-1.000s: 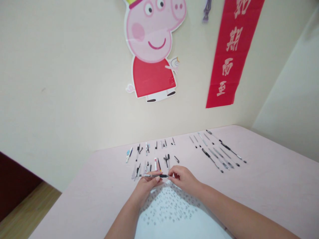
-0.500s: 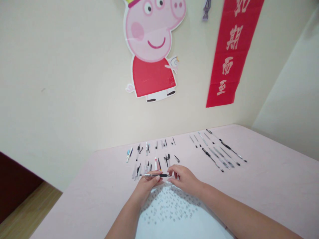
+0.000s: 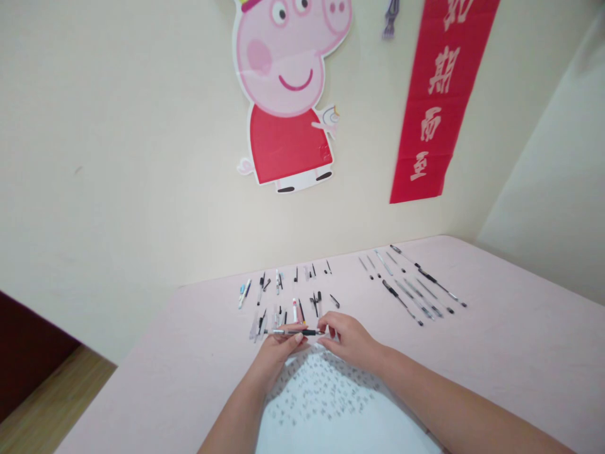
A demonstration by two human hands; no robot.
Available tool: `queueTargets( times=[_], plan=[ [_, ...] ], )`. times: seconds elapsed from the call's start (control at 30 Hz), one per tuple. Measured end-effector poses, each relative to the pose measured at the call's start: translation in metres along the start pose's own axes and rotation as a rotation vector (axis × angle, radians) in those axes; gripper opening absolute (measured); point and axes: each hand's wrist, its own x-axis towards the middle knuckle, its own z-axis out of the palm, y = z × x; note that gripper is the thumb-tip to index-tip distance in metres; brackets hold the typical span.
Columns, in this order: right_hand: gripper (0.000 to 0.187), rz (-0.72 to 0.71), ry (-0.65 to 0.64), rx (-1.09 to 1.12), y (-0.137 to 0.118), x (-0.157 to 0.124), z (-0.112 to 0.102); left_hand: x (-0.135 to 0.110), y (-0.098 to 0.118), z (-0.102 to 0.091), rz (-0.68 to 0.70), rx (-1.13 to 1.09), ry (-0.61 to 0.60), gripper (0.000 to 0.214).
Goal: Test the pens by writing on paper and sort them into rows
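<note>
My left hand (image 3: 278, 350) holds a pen (image 3: 309, 332) with a clear barrel and a black grip, lying level across its fingers. The thumb presses on the barrel. At the pen's right end, my right hand (image 3: 348, 339) is closed, with thumb and fingertips curled around the tip. Whether a small part sits between those fingertips is too small to tell. Both hands are over the table, just beyond the light patterned clothing at my front. Right behind the left hand lie loose pen parts (image 3: 261, 320), caps and a white tube with a red end (image 3: 295, 309).
On the pink table (image 3: 510, 353), more pen parts lie in small groups at the back left. Several pens and refills (image 3: 401, 301) are laid out slanting at the right. A wall (image 3: 142, 157) with a pig cutout (image 3: 290, 142) and a red banner (image 3: 428, 120) rises behind.
Almost nothing differs. The view has shifted slightly, and both hands keep their places on the pen.
</note>
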Motion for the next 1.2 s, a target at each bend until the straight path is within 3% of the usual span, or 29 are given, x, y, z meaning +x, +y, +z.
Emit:
queueTargets(
  times=[0.17,0.37,0.6,0.8,1.0,1.2],
  plan=[
    [0.003,-0.027,0.003,-0.005,-0.0005,-0.0002,-0.0005,0.0002,-0.0012,-0.0009,-0.003,0.008,-0.008,0.028],
    [0.015,-0.092,-0.025,0.009,0.0004,0.0,-0.0002,-0.001,0.001,0.0009,-0.003,0.009,0.002,0.028],
    [0.007,-0.006,0.004,-0.01,-0.0007,0.0,-0.0003,-0.0009,0.0009,0.0004,-0.004,0.019,-0.001,0.029],
    [0.014,-0.105,-0.016,0.008,0.0022,0.0001,0.0008,-0.0008,0.0009,0.0005,-0.002,0.013,-0.006,0.029],
    [0.008,-0.036,0.012,-0.007,0.0004,-0.0007,-0.0001,-0.0015,0.0019,0.0017,-0.002,0.012,0.007,0.03],
    [0.009,-0.094,-0.013,-0.012,0.0006,-0.0008,0.0002,0.0004,-0.0001,0.0003,-0.006,0.013,0.004,0.03]
  ],
)
